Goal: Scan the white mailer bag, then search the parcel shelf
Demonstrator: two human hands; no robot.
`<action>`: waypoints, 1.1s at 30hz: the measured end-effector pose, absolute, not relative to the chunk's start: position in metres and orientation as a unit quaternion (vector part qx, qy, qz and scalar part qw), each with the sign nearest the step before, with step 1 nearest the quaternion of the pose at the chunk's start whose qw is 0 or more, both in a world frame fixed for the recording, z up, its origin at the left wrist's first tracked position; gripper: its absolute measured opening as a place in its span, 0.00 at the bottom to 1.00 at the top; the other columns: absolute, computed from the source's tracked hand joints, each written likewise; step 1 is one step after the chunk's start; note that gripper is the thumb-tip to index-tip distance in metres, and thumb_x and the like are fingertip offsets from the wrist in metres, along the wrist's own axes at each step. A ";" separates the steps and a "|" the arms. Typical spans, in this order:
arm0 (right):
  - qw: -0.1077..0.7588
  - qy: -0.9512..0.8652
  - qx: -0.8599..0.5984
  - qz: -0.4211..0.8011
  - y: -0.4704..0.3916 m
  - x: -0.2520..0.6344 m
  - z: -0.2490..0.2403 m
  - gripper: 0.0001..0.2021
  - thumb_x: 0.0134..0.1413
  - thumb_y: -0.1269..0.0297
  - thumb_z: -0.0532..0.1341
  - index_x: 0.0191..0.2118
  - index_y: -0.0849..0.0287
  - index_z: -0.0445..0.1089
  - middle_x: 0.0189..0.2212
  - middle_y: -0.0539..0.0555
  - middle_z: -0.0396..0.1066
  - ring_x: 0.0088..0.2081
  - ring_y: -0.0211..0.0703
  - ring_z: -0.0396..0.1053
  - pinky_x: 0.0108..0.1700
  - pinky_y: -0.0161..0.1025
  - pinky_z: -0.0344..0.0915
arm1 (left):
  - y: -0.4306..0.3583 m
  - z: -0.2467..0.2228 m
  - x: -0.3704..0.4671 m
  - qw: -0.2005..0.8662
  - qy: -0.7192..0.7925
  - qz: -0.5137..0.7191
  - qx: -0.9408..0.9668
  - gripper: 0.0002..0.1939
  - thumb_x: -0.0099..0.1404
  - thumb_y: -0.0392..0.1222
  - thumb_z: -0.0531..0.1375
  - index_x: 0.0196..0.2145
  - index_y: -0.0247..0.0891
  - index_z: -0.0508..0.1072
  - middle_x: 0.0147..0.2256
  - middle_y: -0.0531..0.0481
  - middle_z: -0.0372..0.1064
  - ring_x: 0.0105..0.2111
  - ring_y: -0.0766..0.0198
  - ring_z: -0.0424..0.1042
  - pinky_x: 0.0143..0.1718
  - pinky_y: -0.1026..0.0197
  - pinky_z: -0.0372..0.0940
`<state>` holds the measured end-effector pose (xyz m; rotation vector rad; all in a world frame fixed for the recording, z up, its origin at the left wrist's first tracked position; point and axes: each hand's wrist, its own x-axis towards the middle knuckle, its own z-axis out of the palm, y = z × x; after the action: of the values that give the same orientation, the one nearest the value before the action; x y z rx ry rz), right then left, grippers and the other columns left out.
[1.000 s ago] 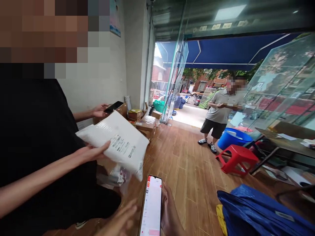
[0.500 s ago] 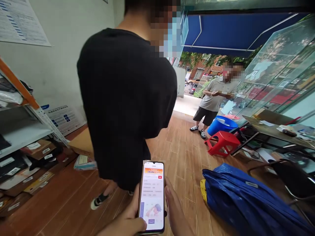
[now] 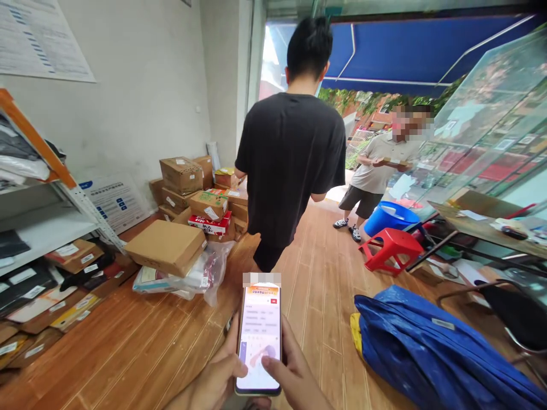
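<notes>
A lit smartphone (image 3: 258, 336) is held upright at the bottom middle, its screen facing me. My left hand (image 3: 220, 364) grips its left edge, with the thumb over the lower left of the screen. My right hand (image 3: 294, 364) wraps the right edge, and its thumb lies over the lower middle of the screen. The fingers behind the phone are mostly hidden. On the screen are an orange banner, rows of small text and a pale picture; the text is too small to read.
A person in black (image 3: 294, 171) stands ahead, back to me. Another person (image 3: 384, 165) holds a flat package near the doorway. Cardboard boxes (image 3: 164, 245) and a shelf (image 3: 47, 233) stand left. Right are a blue bin (image 3: 387, 219), red stool (image 3: 391, 250), cluttered table (image 3: 491, 228) and blue tarp (image 3: 427, 341).
The person in black has walked forward and right, uncovering the stacked boxes. My right thumb has moved from the phone's side onto the screen.
</notes>
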<state>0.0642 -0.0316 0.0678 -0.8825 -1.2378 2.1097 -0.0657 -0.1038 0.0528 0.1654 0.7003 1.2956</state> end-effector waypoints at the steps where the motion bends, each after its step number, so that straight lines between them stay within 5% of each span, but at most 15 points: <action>1: 0.274 -0.464 -0.335 0.773 -0.032 0.063 0.068 0.38 0.40 0.55 0.69 0.59 0.53 0.56 0.48 0.57 0.71 0.46 0.52 0.69 0.44 0.44 0.66 | -0.104 0.053 -0.065 0.732 0.327 0.592 0.085 0.56 0.45 0.38 0.63 0.65 0.55 0.35 0.54 0.48 0.66 0.44 0.49 0.70 0.31 0.57 0.67; 6: 0.296 -0.437 -0.340 0.778 -0.033 0.057 0.069 0.38 0.35 0.49 0.70 0.55 0.54 0.61 0.42 0.56 0.74 0.39 0.49 0.71 0.39 0.43 0.67 | -0.105 0.054 -0.064 0.713 0.376 0.580 0.116 0.55 0.51 0.49 0.66 0.65 0.51 0.33 0.52 0.42 0.67 0.40 0.49 0.71 0.28 0.58 0.65; 13: 0.321 -0.433 -0.381 0.751 -0.018 0.042 0.068 0.28 0.36 0.38 0.64 0.36 0.58 0.71 0.28 0.53 0.74 0.21 0.38 0.64 0.21 0.35 0.57 | -0.112 0.050 -0.067 0.716 0.390 0.559 0.152 0.63 0.43 0.29 0.58 0.61 0.53 0.16 0.53 0.46 0.65 0.39 0.51 0.71 0.31 0.56 0.66; 18: 0.329 -0.437 -0.396 0.738 -0.014 0.033 0.068 0.27 0.35 0.37 0.64 0.27 0.61 0.71 0.21 0.52 0.71 0.23 0.39 0.65 0.27 0.35 0.61 | -0.116 0.045 -0.070 0.738 0.350 0.560 0.136 0.61 0.44 0.32 0.59 0.63 0.50 0.20 0.44 0.50 0.72 0.35 0.55 0.70 0.36 0.54 0.65; 26: 0.398 -0.391 -0.404 0.725 -0.029 0.034 0.065 0.24 0.41 0.38 0.61 0.28 0.59 0.72 0.24 0.51 0.72 0.28 0.41 0.66 0.29 0.36 0.66 | -0.120 0.050 -0.064 0.710 0.343 0.604 0.115 0.56 0.49 0.31 0.55 0.62 0.51 0.16 0.49 0.46 0.68 0.31 0.57 0.71 0.29 0.55 0.67; 33: 0.368 -0.461 -0.355 0.725 -0.029 0.034 0.078 0.24 0.35 0.40 0.65 0.28 0.59 0.73 0.22 0.52 0.71 0.24 0.41 0.65 0.26 0.35 0.63 | -0.123 0.052 -0.065 0.685 0.365 0.619 0.121 0.49 0.52 0.31 0.53 0.65 0.49 0.31 0.46 0.45 0.71 0.32 0.57 0.73 0.31 0.55 0.70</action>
<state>0.0335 -0.0290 0.0780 -0.9111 -1.1847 1.8610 -0.0649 -0.1232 0.0523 0.2704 0.8170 1.3861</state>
